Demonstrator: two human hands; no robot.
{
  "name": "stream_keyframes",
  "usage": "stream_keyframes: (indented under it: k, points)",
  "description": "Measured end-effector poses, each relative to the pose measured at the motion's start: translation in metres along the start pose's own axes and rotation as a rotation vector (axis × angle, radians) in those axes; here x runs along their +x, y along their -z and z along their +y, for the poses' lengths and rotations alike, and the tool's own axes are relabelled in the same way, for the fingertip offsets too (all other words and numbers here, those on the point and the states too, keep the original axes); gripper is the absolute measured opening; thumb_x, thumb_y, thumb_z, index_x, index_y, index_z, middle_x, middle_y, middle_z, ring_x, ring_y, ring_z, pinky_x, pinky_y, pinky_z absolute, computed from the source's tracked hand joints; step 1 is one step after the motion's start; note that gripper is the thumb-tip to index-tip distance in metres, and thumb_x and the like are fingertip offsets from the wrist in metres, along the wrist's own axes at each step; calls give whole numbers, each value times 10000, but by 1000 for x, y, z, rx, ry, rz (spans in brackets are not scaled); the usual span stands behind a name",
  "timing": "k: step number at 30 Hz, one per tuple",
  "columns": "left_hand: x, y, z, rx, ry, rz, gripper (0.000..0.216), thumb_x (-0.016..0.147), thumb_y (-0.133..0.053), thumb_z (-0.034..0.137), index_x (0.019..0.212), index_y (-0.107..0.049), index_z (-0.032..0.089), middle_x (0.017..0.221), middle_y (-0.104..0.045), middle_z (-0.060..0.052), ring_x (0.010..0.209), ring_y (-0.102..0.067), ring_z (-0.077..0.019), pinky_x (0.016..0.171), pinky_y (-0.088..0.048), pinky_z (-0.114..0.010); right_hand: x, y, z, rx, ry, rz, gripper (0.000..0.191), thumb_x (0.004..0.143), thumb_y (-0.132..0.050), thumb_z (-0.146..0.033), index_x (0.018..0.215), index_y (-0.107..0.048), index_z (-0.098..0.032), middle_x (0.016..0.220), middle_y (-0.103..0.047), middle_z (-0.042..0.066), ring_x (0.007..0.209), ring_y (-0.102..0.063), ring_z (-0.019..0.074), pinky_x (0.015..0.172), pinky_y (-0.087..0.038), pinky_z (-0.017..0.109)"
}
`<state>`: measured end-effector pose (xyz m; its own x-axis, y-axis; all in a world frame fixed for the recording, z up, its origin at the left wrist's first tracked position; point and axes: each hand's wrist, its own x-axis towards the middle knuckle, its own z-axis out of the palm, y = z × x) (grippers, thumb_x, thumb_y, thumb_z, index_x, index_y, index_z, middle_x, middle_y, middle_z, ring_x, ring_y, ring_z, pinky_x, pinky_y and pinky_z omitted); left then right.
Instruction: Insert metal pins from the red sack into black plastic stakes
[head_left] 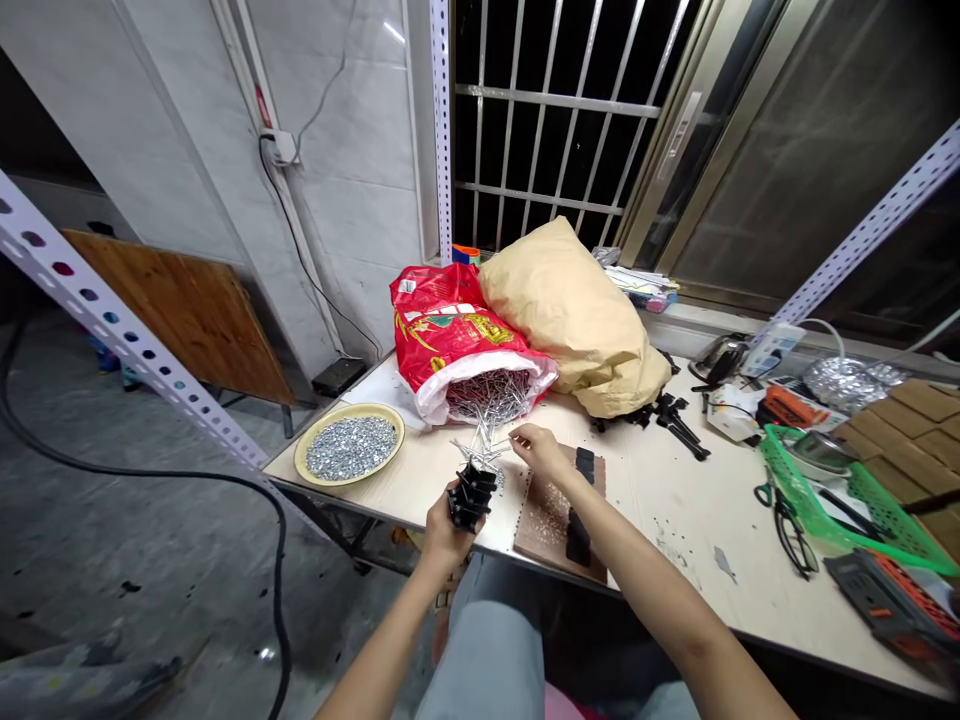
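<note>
My left hand (pixel 444 528) is closed round a bundle of black plastic pieces (pixel 471 494) with thin metal pins sticking up from them, just off the table's near edge. My right hand (pixel 537 448) hovers above the table with fingers pinched on a thin metal pin (pixel 501 446). Behind both hands lies a red bag (pixel 442 335), its open mouth spilling a heap of metal pins (pixel 491 395). A brown board (pixel 551 520) with black pieces (pixel 578 536) on it lies under my right forearm.
A yellow dish of small silvery parts (pixel 350 446) sits at the table's left corner. A tan sack (pixel 574 315) rests behind the red bag, with loose black clips (pixel 679 420) beside it. A green basket (pixel 832 490), scissors (pixel 787 525) and cardboard pieces (pixel 911 420) crowd the right side.
</note>
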<state>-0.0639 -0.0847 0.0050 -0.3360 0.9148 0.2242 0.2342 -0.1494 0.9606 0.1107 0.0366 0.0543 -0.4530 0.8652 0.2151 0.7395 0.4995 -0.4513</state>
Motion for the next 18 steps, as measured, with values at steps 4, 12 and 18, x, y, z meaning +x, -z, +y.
stream_keyframes:
  k: [4,12,18]
  points:
    - [0,-4,-4,-9,-24,23,490,481,-677,161,954,-554,146,754,-664,-45,659,-613,-194,631,-482,-313,-13,26,-24,284,50,303,176,804,-466,-189,948,-560,-149,865,-628,44,735,-591,114,700,-478,228]
    - [-4,-4,2,13,-147,-17,423,523,-645,133,937,-559,161,802,-658,-53,715,-613,-204,655,-486,-310,-48,57,-78,635,261,400,52,732,-566,-182,768,-604,-175,717,-638,21,646,-594,120,631,-497,233]
    - [-10,2,6,27,-149,20,391,554,-657,165,936,-574,163,813,-665,-65,734,-628,-219,657,-503,-338,-52,39,-80,601,285,196,74,728,-553,-169,745,-625,-172,750,-661,25,661,-602,118,623,-489,218]
